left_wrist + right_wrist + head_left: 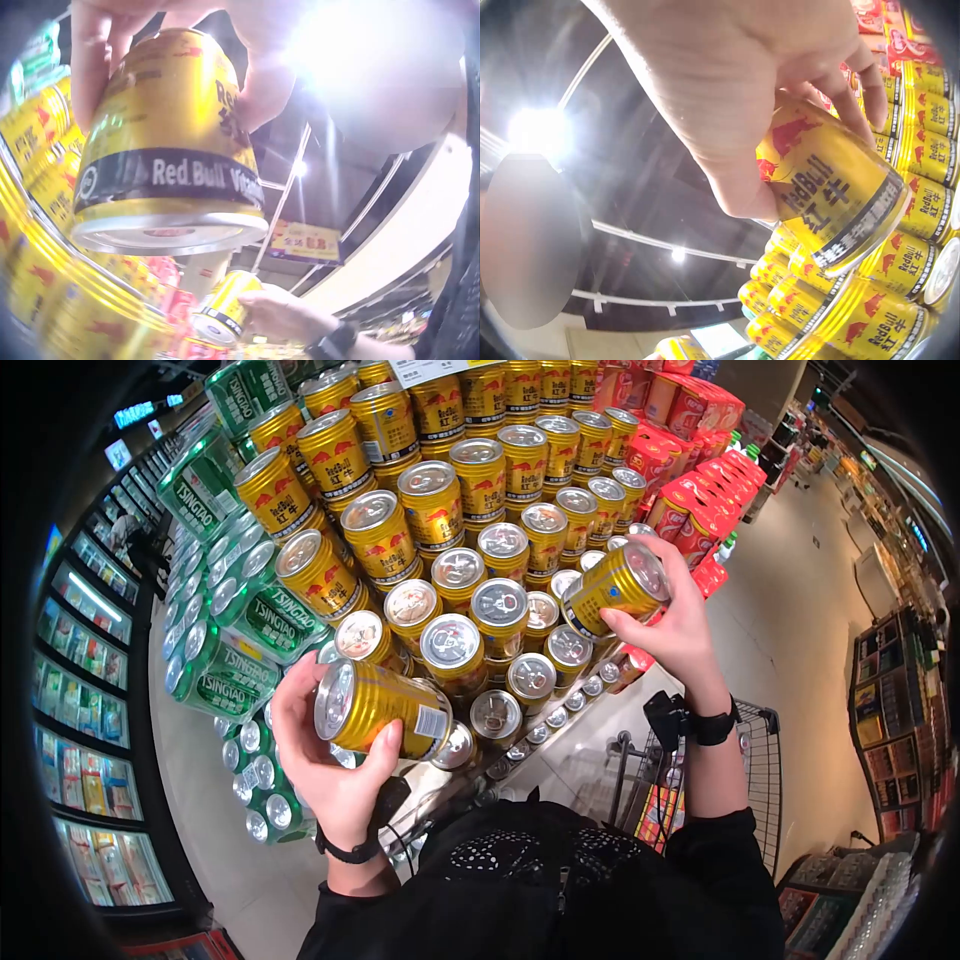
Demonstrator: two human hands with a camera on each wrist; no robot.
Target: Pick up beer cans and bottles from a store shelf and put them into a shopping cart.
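In the head view my left hand (335,785) grips a gold Red Bull can (385,710) tipped on its side, thumb along its lower side. My right hand (680,625) pinches another gold can (615,590), also tilted, over the right edge of the stack. The left wrist view shows the left can (172,127) from its base end, fingers around its top. Across the right wrist view, the right can (829,184) sits between thumb and fingers, its red bull logo visible. Rows of upright gold cans (450,645) stand in tiers beneath and beyond both hands.
Green Tsingtao packs (235,670) are piled left of the stack, red cartons (700,500) at its right. A shopping cart (765,760) stands by my right arm. Refrigerated shelves (95,690) line the far left; an aisle floor (800,620) runs along the right.
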